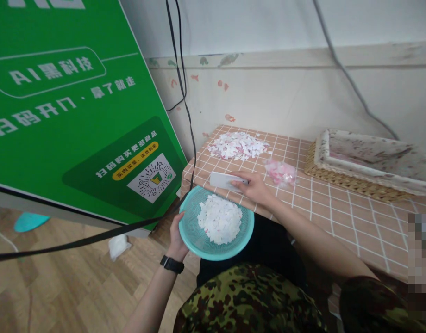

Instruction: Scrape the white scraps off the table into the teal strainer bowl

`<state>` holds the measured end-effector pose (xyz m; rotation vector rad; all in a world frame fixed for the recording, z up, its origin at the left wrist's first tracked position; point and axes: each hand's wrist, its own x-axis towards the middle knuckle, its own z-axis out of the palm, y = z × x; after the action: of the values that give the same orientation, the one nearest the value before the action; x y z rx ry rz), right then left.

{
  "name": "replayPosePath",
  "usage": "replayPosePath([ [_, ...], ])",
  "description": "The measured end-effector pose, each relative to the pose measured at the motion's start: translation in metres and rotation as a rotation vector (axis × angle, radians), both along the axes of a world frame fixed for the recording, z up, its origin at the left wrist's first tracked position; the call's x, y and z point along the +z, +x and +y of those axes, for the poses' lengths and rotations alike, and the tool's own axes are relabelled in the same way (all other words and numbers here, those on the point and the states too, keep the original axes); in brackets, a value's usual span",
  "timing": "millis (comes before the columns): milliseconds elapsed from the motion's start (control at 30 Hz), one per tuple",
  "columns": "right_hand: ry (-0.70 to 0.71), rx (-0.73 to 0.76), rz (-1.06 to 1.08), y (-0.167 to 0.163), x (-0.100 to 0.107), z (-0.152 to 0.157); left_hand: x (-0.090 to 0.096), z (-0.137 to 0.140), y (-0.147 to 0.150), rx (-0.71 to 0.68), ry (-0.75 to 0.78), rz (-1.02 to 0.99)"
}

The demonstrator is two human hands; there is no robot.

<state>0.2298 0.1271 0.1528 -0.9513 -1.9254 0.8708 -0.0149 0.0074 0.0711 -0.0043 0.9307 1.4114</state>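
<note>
My left hand [177,238] grips the left rim of a round teal plastic colander [195,246], held at the table's near edge above my lap. A heap of small white paper scraps [220,218] lies inside it. Just beyond the colander's far rim, my right hand [253,186] is closed on a flat white scraper [220,179], its free end pointing left. Past the scraper, on the checked tablecloth, is a loose pile of white and pinkish paper scraps [239,145]. A clear bag with pink bits [280,173] lies right of that pile.
The table [338,222] has a brown checked cloth. A lined wicker basket [355,182] stands at its right back. A large green panel [77,115] rises on the left, with black cables [180,69] beside it. A white bag [118,246] lies on the wooden floor.
</note>
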Motion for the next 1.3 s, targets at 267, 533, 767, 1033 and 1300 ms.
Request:
replayPosePath([
  [267,0.076,-0.307,-0.004,0.023,0.007,0.032,-0.021,-0.007,0.013,0.011,-0.061,-0.051],
  [533,0.305,-0.351,-0.271,0.031,0.03,0.11,-0.041,-0.007,0.029,-0.027,-0.119,0.002],
  [767,0.256,-0.135,-0.342,0.033,0.047,0.129,-0.044,-0.002,0.028,-0.03,-0.154,0.025],
  [1033,0.108,-0.068,-0.299,0.049,0.054,0.133,-0.059,0.001,0.031,-0.054,-0.181,0.049],
  [1300,0.023,0.049,-0.291,0.056,0.062,0.131,-0.059,0.0,0.024,-0.008,-0.195,0.098],
])
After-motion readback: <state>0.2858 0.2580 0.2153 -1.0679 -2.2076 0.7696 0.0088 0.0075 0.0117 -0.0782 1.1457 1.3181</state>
